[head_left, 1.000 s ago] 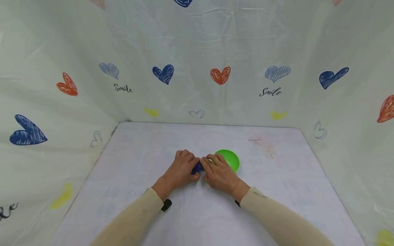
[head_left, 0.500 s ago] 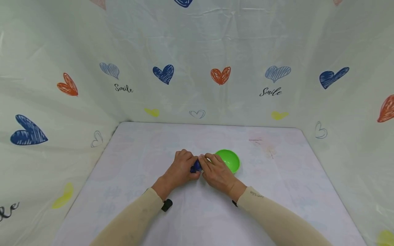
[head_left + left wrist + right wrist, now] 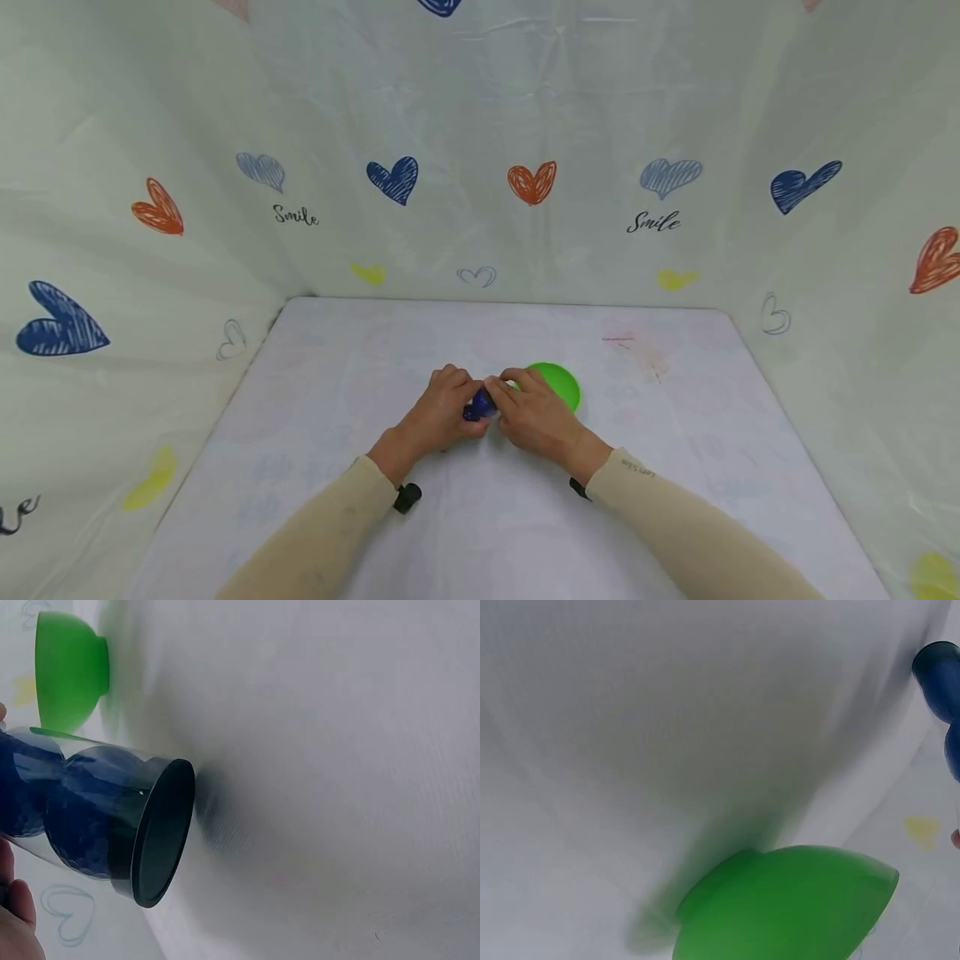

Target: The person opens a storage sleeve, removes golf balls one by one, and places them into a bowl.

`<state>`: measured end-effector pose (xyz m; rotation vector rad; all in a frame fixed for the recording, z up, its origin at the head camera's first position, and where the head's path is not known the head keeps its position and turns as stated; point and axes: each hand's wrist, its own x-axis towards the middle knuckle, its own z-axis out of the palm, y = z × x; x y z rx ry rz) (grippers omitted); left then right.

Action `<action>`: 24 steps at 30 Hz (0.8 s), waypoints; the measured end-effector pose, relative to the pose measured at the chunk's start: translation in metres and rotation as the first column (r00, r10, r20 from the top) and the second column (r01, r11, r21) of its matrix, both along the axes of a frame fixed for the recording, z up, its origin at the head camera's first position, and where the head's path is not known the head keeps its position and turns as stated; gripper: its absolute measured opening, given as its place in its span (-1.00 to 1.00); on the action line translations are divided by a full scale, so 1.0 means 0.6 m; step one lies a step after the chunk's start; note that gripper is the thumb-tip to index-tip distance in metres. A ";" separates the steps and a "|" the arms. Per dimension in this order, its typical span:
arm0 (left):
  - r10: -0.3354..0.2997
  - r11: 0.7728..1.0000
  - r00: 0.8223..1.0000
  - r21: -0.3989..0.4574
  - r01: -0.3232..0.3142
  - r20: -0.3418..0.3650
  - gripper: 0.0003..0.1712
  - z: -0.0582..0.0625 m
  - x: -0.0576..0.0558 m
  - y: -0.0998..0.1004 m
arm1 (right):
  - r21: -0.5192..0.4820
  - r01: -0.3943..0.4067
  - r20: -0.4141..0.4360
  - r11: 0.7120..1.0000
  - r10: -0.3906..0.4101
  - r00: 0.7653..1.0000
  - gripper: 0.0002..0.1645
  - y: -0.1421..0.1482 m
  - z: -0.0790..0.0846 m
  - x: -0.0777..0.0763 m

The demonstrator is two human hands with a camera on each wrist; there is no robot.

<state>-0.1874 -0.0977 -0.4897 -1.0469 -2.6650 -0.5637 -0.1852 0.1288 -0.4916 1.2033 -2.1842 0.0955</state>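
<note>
A clear plastic tube [image 3: 97, 802] with dimpled blue balls inside, like golf balls, and a flat dark cap [image 3: 163, 834] on one end is between my hands over the middle of the table. My left hand [image 3: 444, 408] grips its side, the thumb nearer me and the fingers on the far side. Close against the left hand, my right hand [image 3: 538, 417] pinches the tube's upper end with bent fingers; that end is mostly hidden. Just beyond the right hand, a bright green bowl [image 3: 564, 387] stands upright on the table.
A white cloth covers the table [image 3: 360, 342], whose far edge meets a pale curtain [image 3: 465, 233] printed with hearts. Similar curtain hangs on the left and right. Faint reddish marks [image 3: 648, 358] show on the cloth at the back right.
My right hand and wrist have shifted slightly to the right over the last half second, fingers still at the tube's end. The left hand and the bowl stay nearly where they were.
</note>
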 end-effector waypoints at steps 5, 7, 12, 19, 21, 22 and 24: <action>-0.011 1.000 0.999 0.007 0.010 0.031 -0.44 -0.001 0.001 0.005 | -0.011 -0.025 -0.028 1.000 0.025 0.999 -0.47 0.002 0.002 0.000; -0.003 1.000 0.999 0.000 0.003 0.046 -0.44 -0.002 0.002 0.005 | -0.029 -0.034 -0.019 0.999 0.033 0.999 -0.49 0.003 0.002 0.001; 0.013 1.000 0.998 0.012 -0.014 0.065 -0.44 -0.006 0.003 -0.001 | -0.060 -0.012 0.015 0.998 0.013 1.000 -0.52 0.004 0.001 0.005; 0.013 0.998 1.000 0.067 -0.015 0.025 -0.41 -0.008 0.000 -0.012 | -0.070 0.041 0.035 0.997 -0.038 0.999 -0.54 0.002 0.007 0.005; 0.003 0.997 1.000 0.080 -0.004 0.012 -0.41 -0.007 -0.001 -0.015 | -0.080 0.014 0.033 0.997 -0.012 0.999 -0.52 0.002 0.010 0.004; 0.001 0.997 1.000 0.081 -0.002 0.005 -0.40 -0.007 -0.001 -0.016 | -0.084 0.000 0.031 0.996 0.003 1.000 -0.51 0.002 0.012 0.003; -0.003 0.997 1.000 0.080 0.002 0.005 -0.41 -0.007 -0.001 -0.018 | -0.087 -0.022 0.021 0.996 0.024 0.999 -0.49 0.003 0.017 0.001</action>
